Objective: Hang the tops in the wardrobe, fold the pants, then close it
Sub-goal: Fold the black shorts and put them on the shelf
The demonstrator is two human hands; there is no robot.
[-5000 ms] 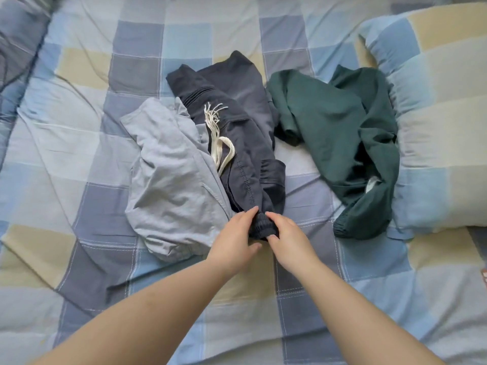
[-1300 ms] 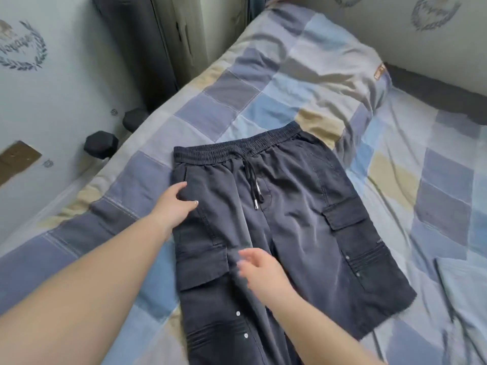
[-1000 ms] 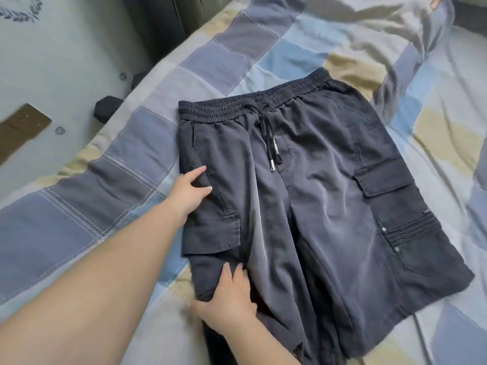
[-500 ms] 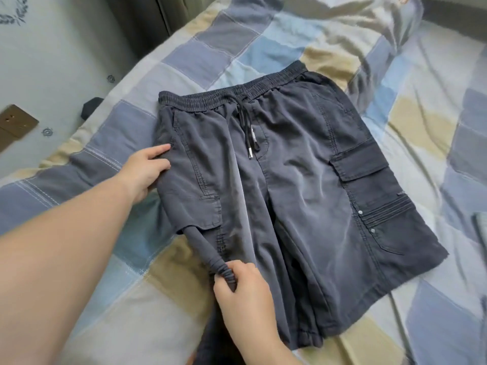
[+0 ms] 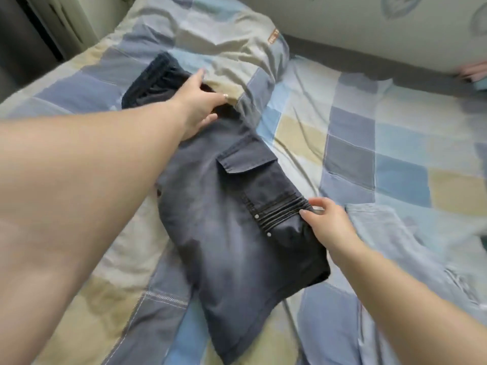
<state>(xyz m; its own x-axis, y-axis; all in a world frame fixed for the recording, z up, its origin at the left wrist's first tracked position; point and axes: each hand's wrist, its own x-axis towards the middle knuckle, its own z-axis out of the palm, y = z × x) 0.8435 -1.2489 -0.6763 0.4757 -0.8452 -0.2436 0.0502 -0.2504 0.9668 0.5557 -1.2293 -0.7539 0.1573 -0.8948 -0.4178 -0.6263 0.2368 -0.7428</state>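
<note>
Dark navy cargo shorts (image 5: 226, 214) lie on the checked bedspread (image 5: 369, 143), folded in half lengthwise with one flap pocket facing up. My left hand (image 5: 200, 101) grips the fabric near the elastic waistband at the far end. My right hand (image 5: 326, 222) pinches the shorts' right edge beside the ribbed, studded pocket trim. The waistband is bunched against the pillow.
A checked pillow (image 5: 224, 38) lies at the head of the bed, touching the waistband. A pale blue-grey garment (image 5: 390, 233) lies to the right of the shorts. A dark wardrobe edge (image 5: 23, 35) stands at the upper left. A wall (image 5: 369, 19) runs along the far side.
The shorts were spread flat half a second ago; their left half has been folded over onto the right. My left hand moved to the waistband, my right hand to the right edge.
</note>
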